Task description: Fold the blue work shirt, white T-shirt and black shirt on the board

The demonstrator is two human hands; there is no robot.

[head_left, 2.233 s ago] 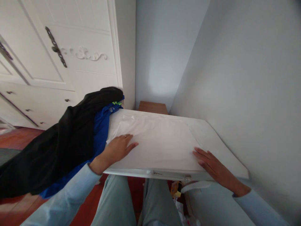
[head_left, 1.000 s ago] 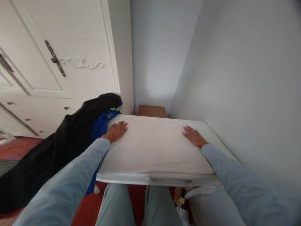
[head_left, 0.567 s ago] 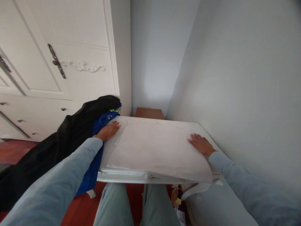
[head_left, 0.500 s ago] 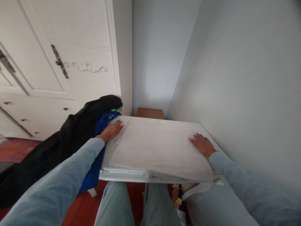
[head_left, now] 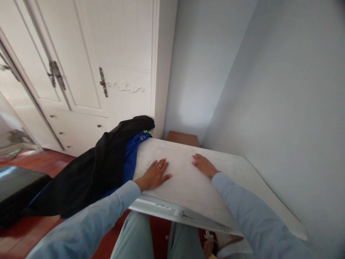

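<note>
A thin white cloth lies spread flat over a white table, its near edge reaching the table's front. My left hand, with a ring on one finger, rests palm down on the cloth's left part, fingers and thumb spread. On the right side of the cloth, farther back, my right hand lies flat with its fingers stretched out. Neither hand grips anything. Beside my left forearm, a black garment and a blue garment hang over the table's left end.
A white wardrobe with dark metal handles stands behind on the left. A grey wall runs along the right. Behind the table is a brown wooden piece. A dark case with a ridged top sits on the reddish floor.
Both hands have moved inward over the cloth, the left from the table's left edge and the right from the cloth's right edge. My view has turned to the left.
</note>
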